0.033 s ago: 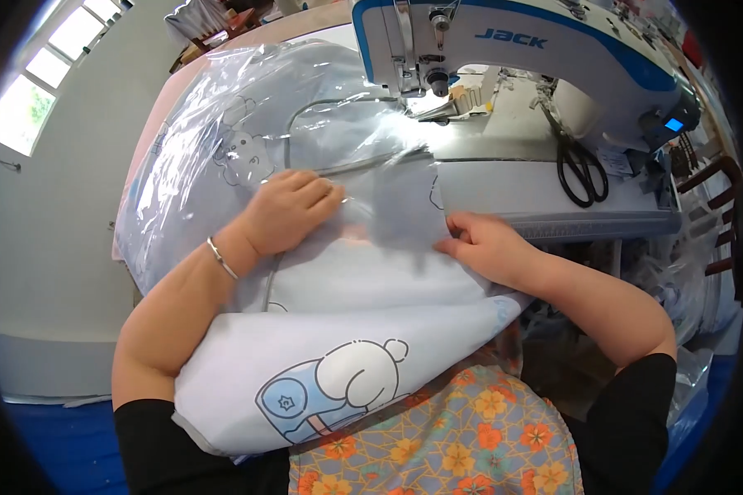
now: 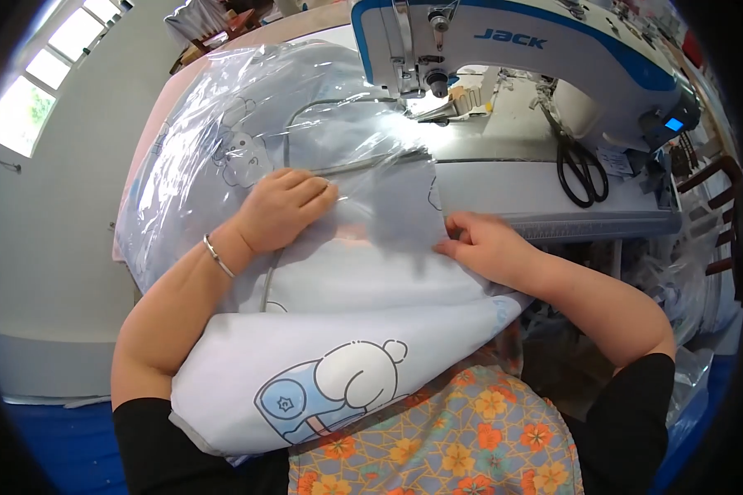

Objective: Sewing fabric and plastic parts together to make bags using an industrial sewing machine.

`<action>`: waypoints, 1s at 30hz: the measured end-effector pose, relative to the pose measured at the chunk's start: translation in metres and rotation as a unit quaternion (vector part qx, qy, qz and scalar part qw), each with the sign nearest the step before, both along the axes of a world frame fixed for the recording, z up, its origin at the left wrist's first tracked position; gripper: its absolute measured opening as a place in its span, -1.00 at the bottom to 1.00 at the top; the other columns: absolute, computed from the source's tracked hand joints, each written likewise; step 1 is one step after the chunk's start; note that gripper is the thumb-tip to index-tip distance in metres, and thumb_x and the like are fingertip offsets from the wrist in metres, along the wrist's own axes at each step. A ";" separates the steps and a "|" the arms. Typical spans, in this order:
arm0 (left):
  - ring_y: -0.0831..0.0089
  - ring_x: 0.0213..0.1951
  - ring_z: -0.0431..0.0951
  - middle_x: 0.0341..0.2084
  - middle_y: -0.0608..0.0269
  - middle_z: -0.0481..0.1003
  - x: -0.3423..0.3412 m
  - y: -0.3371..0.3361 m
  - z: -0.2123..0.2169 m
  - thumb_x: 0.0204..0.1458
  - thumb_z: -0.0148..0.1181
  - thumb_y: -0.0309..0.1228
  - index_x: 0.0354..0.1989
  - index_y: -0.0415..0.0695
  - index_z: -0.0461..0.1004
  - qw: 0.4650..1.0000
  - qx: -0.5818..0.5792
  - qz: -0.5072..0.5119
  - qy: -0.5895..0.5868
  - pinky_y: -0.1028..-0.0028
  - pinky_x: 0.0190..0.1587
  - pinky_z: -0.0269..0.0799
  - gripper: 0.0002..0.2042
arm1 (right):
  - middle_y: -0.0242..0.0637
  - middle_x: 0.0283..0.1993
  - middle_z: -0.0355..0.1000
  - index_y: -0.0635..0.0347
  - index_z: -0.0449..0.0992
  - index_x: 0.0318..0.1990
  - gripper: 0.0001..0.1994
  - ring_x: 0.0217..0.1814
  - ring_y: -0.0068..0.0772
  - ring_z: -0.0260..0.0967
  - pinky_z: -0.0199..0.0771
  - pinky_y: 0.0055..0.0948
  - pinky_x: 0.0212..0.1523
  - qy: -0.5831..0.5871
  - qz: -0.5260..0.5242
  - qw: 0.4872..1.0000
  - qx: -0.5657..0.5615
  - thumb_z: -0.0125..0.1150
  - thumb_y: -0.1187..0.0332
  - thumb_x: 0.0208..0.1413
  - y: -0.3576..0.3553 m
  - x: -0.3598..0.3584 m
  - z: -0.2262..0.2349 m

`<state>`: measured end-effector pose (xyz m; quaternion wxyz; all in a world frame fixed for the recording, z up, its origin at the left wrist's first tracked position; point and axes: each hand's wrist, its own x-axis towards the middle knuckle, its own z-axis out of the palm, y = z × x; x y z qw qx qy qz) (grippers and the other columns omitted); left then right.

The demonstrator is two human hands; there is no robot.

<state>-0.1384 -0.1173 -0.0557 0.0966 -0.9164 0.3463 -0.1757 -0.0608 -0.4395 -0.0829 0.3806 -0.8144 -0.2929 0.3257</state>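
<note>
So the left hand (image 2: pixel 282 208) lies flat, fingers together, pressing down on the pale printed fabric (image 2: pixel 363 280) with its clear plastic sheet (image 2: pixel 248 107) on top, probably to keep the slippery layers from sliding. The right hand (image 2: pixel 485 247) has its fingers curled and pinched on the fabric's edge, just right of the grey patch (image 2: pixel 404 210) sitting between both sets of fingertips. Beyond the fingertips is the sewing machine (image 2: pixel 553 49), its presser foot (image 2: pixel 437 111) lit up just past the plastic. Black scissors (image 2: pixel 582 173) rest on the machine bed, further right. The rest of the fabric drapes toward the flowery apron (image 2: pixel 470 429).
</note>
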 end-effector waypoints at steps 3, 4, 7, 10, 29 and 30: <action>0.35 -0.17 0.57 -0.17 0.34 0.56 0.000 0.000 0.010 -0.06 0.21 -0.46 -0.15 -0.08 0.56 0.999 -0.043 0.018 0.007 0.41 -0.14 0.48 -0.75 | -0.22 -0.14 0.52 0.23 0.51 -0.09 -0.69 -0.16 -0.40 0.44 0.45 -0.39 -0.13 -0.093 -0.065 0.991 0.070 0.37 0.25 0.10 0.004 0.012 -0.002; 0.35 -0.17 0.57 -0.17 0.34 0.56 0.000 -0.003 0.015 -0.06 0.21 -0.46 -0.15 -0.08 0.56 0.999 -0.042 0.019 0.008 0.41 -0.14 0.48 -0.75 | -0.19 -0.01 0.50 0.22 0.51 -0.06 -0.66 -0.06 -0.36 0.45 0.47 -0.35 -0.02 -0.148 -0.124 0.969 0.156 0.39 0.26 0.08 0.008 0.020 -0.003; 0.40 -0.11 0.54 -0.14 0.37 0.53 0.002 -0.014 0.025 -0.01 0.16 -0.47 -0.17 -0.09 0.53 0.999 0.005 -0.021 -0.029 0.41 -0.10 0.47 -0.79 | -0.18 0.20 0.40 0.17 0.55 -0.01 -0.63 0.14 -0.29 0.41 0.38 -0.29 0.21 -0.206 -0.108 0.965 0.122 0.42 0.29 0.03 0.028 0.045 0.002; 0.41 -0.12 0.53 -0.15 0.38 0.52 -0.005 -0.012 0.020 0.03 0.16 -0.51 -0.21 -0.10 0.54 0.997 0.023 -0.051 -0.051 0.42 -0.11 0.47 -0.85 | -0.23 0.16 0.46 0.14 0.61 -0.06 -0.67 0.20 -0.29 0.39 0.26 -0.28 0.32 -0.260 -0.059 0.946 0.183 0.43 0.31 0.00 0.039 0.044 0.000; 0.09 -0.08 0.58 -0.13 -0.05 0.56 0.044 -0.109 -0.022 0.02 0.27 -0.19 -0.20 -0.26 0.53 0.965 -0.146 0.196 0.091 0.21 -0.05 0.50 -0.65 | -0.11 -0.21 0.56 0.25 0.47 0.05 -0.67 -0.07 -0.11 0.52 0.52 -0.27 0.01 -0.190 0.004 0.968 0.161 0.23 0.44 0.12 -0.004 -0.007 0.007; 0.08 -0.02 0.56 -0.08 -0.06 0.54 0.044 -0.107 -0.030 0.00 0.28 -0.23 -0.16 -0.28 0.52 0.965 -0.212 0.152 0.021 0.20 0.03 0.47 -0.64 | -0.04 -0.18 0.55 0.27 0.39 0.14 -0.60 -0.05 -0.10 0.52 0.51 -0.26 0.01 -0.061 -0.055 0.994 0.070 0.20 0.42 0.15 -0.007 -0.005 0.008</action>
